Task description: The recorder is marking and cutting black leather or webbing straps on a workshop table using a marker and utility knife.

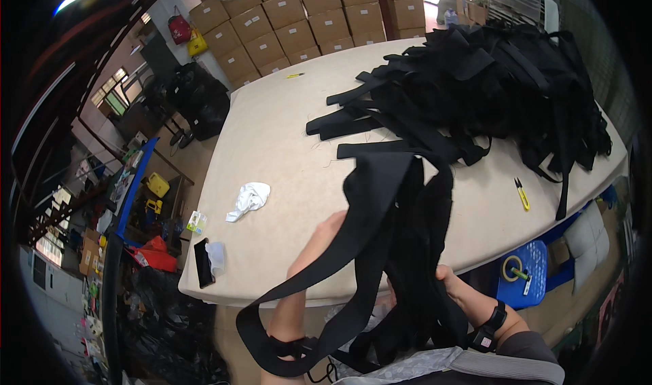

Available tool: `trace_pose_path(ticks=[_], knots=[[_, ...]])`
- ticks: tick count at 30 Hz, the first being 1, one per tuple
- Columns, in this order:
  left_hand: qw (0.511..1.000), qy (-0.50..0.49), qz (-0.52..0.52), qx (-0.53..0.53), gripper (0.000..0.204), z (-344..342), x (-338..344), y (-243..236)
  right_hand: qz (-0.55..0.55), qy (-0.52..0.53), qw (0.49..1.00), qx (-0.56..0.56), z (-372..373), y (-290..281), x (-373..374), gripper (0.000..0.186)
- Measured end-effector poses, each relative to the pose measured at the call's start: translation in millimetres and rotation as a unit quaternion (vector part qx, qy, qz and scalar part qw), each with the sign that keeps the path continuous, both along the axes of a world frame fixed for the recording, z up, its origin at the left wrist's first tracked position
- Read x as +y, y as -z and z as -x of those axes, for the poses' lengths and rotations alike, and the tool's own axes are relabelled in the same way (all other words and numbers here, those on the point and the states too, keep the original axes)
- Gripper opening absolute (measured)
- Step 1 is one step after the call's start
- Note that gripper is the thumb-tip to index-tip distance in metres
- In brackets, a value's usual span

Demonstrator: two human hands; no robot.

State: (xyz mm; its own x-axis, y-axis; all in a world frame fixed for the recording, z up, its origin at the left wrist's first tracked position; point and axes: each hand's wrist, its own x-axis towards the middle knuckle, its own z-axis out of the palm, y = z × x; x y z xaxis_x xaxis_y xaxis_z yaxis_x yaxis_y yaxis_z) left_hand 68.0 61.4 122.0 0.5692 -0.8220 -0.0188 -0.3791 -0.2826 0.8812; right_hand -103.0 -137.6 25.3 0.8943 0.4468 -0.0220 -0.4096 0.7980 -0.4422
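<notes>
- Closed cardboard boxes (288, 39) stood stacked beyond the far edge, their contents hidden.
- A red bag (180, 29) and a yellow bag (197, 43) hung on the wall to their left.
- Beside the right front edge, a blue plastic stool (538, 254) carried a tape roll (504, 271).
- The pale tabletop (285, 147) offered a broad stretch between the white cloth (248, 200) at left and the heap of black straps (475, 72) at far right.
- Near its left edge lay a black phone (203, 263); yellow thread snips (522, 196) lay toward the right edge.
- The bundle of black webbing straps (370, 188) was in front of the person, rising over the front edge and hanging below it.
- Its bands looked flat, wide and matte, folded at the top, with one long loop sweeping down to the left.
- The left hand (333, 223) was behind that loop, mostly covered; whether its fingers were closed could not be told.
- The right hand (449, 281) lay against the bundle's right side, fingers largely hidden, so its grip could not be told either.
</notes>
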Motion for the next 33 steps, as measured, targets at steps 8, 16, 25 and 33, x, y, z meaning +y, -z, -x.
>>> trace_pose_path(ticks=[8,16,25,33], knots=[[0.969,0.015,0.22,0.114,0.047,-26,-73,-36,0.071,0.146,0.987,0.014,5,5,4,0.049],[0.956,0.133,0.092,-0.243,0.031,-27,-43,-71,0.256,0.397,0.873,-0.121,2,-56,-52,0.04],[0.685,-0.026,0.195,-0.702,0.045,-15,-62,-84,0.229,0.384,0.851,-0.274,-15,-102,-66,0.021],[0.745,0.038,0.282,-0.603,0.045,-2,-97,-59,0.193,0.448,0.853,-0.184,-40,-137,-48,0.023]])
